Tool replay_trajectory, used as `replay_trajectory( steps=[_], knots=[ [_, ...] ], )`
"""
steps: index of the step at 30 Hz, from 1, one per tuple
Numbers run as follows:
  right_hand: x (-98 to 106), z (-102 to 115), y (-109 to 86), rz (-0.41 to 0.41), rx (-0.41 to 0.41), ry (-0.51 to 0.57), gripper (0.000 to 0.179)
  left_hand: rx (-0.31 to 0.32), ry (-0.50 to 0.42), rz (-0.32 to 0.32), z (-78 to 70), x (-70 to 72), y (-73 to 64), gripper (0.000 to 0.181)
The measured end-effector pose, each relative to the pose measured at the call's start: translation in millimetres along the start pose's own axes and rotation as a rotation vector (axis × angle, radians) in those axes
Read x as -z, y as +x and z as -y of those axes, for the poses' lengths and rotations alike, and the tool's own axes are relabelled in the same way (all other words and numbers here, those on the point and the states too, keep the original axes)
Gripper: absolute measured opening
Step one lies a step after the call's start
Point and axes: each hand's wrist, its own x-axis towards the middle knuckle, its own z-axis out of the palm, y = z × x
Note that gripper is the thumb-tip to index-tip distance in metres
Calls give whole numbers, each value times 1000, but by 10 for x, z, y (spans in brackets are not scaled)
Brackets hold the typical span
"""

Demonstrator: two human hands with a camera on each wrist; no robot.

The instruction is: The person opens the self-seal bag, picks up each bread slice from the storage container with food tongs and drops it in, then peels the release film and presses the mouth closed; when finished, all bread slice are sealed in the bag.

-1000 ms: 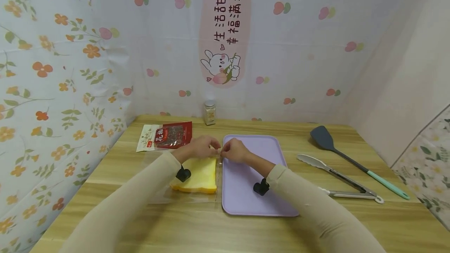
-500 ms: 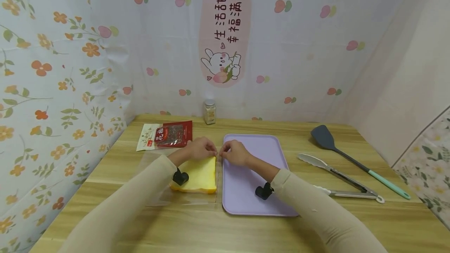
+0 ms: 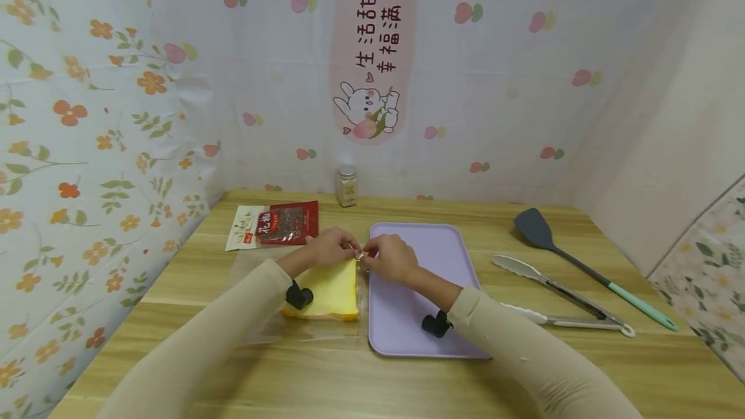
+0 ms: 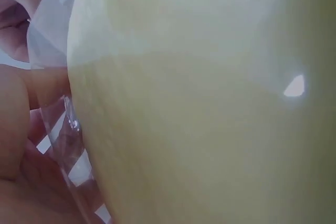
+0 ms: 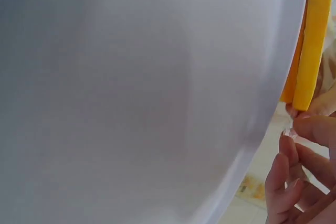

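Observation:
A clear plastic bag (image 3: 273,332) lies flat with a yellow, bread-slice-shaped piece (image 3: 326,302) inside. In the right wrist view two layers of the yellow-orange bread-slice shape (image 5: 313,40) show at its edge. My left hand (image 3: 333,247) reaches over the bread shape and pinches the bag's far right corner. From the other side my right hand (image 3: 394,258) pinches the same edge, its fingertips close to the left ones. Clear film (image 4: 58,150) stretches past the left fingers in the left wrist view. The exact fingertip contact is partly hidden.
A lilac tray (image 3: 427,341) lies right beside the bag, under my right wrist. Metal tongs (image 3: 576,293) and a dark spatula (image 3: 535,228) with a mint handle lie at the right. Behind are a red spice packet (image 3: 285,222) and a small glass jar (image 3: 347,187).
Both hands stay at the bag's corner while their fingertips shift along its edge. My right hand has turned slightly and moved a little nearer. Bread shape and tray keep their places.

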Motion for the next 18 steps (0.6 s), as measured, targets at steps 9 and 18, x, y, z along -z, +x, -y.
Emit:
replay_trajectory(
  steps=[9, 18],
  knots=[
    [-33, 6, 30, 9, -40, 2, 11, -4, 2, -11, 1, -6, -39, 16],
    [-32, 72, 64, 37, -52, -4, 14, -15, -23, 4, 15, 1, -38, 17]
  ],
)
